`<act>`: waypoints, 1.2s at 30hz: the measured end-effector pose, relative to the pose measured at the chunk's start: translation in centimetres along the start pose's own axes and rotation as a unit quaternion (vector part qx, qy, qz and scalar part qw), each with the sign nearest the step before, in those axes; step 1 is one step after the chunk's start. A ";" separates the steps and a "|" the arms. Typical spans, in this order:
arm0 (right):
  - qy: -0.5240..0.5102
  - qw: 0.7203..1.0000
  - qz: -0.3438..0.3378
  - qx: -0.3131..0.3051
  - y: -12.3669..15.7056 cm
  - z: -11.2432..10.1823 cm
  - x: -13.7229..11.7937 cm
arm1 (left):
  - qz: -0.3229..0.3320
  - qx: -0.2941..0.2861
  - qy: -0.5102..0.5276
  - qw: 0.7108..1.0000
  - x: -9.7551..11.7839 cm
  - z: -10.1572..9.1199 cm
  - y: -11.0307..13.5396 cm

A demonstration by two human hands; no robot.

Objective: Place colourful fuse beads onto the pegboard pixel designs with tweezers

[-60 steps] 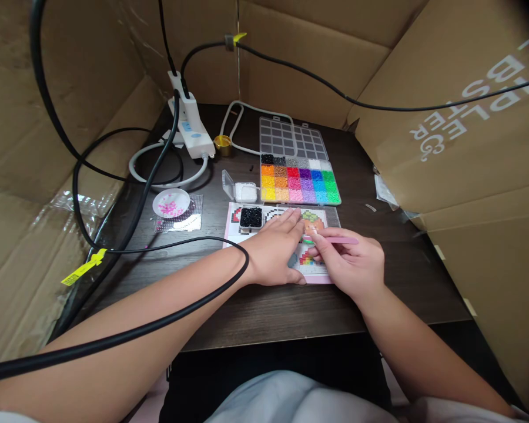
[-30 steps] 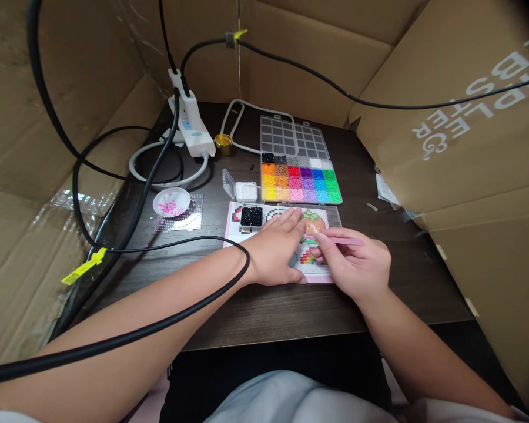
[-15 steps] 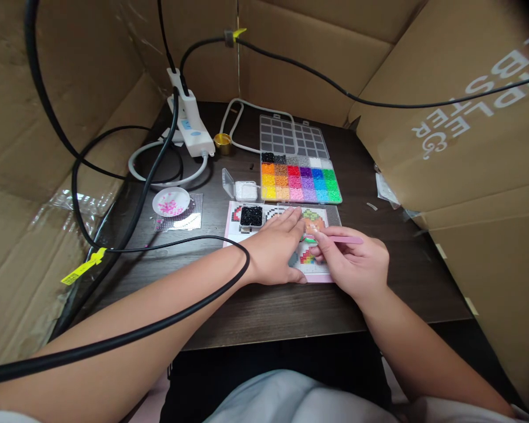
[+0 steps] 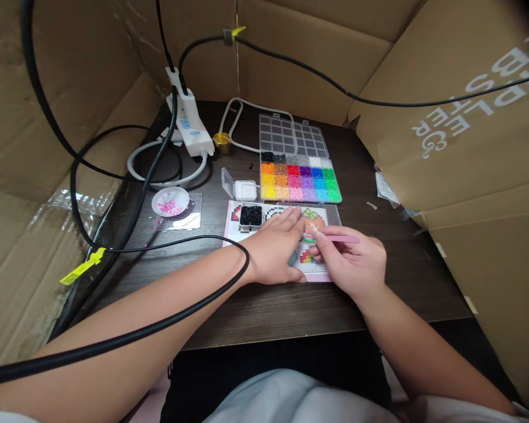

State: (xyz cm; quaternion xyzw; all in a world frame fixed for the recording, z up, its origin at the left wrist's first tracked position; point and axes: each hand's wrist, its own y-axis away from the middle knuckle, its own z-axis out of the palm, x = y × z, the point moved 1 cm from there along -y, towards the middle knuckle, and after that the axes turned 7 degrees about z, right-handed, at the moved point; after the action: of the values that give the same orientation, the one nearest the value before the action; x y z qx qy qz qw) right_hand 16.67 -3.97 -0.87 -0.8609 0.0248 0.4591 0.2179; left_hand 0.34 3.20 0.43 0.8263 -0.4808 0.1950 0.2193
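Note:
My left hand (image 4: pixel 278 244) lies flat with its fingers stretched out over a printed pattern sheet (image 4: pixel 321 277) and the clear pegboard (image 4: pixel 334 211) on it. In my right hand (image 4: pixel 357 261) is a pair of pink tweezers (image 4: pixel 346 239), pinched between thumb and fingers. Their tips point left, low over the pattern just beside my left fingers, and are too small to make out. Near the left hand a small square box of black beads (image 4: pixel 251 216) rests on the sheet. Behind it is an open little box of white beads (image 4: pixel 245 190).
A sectioned case of coloured beads (image 4: pixel 300 179) stands open at the back. To the left, a white dish (image 4: pixel 171 202) with pink beads sits on another pegboard (image 4: pixel 194 214). A power strip (image 4: pixel 189 117), a gold cup (image 4: pixel 222 143) and a black cable (image 4: pixel 211 294) crossing my left forearm are also here.
Almost nothing differs. My right hand and the tweezers have shifted very slightly; my left hand stays flat on the sheet.

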 end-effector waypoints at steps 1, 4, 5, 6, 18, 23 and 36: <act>0.002 1.000 0.002 0.000 0.0 0.0 0.0 | 0.001 0.002 0.001 1.000 0.0 0.0 0.0; 0.000 1.000 0.006 -0.001 0.0 0.0 -0.1 | 0.002 0.003 0.000 1.000 0.0 0.1 0.0; -0.001 1.000 0.005 -0.002 0.0 0.0 -0.1 | 0.001 0.002 0.001 1.000 0.0 0.1 0.0; -0.002 1.000 0.005 -0.003 0.0 0.1 -0.1 | -0.001 0.000 0.001 1.000 0.0 0.1 0.0; 0.009 1.000 0.003 -0.007 -0.1 0.1 -0.2 | 0.000 0.004 0.009 1.000 0.0 0.1 -0.1; 0.003 1.000 0.006 -0.010 0.0 0.0 -0.1 | 0.001 0.007 0.007 1.000 0.0 0.1 0.0; -0.039 0.997 0.047 0.051 -0.3 -1.2 -1.6 | 0.011 0.018 0.013 1.000 0.0 0.2 0.0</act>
State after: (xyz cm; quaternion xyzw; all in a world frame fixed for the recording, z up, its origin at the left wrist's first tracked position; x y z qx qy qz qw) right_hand 16.81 -4.43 1.08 -0.8279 0.0805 0.5002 0.2407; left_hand 0.30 3.10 0.25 0.8221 -0.4833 0.2166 0.2089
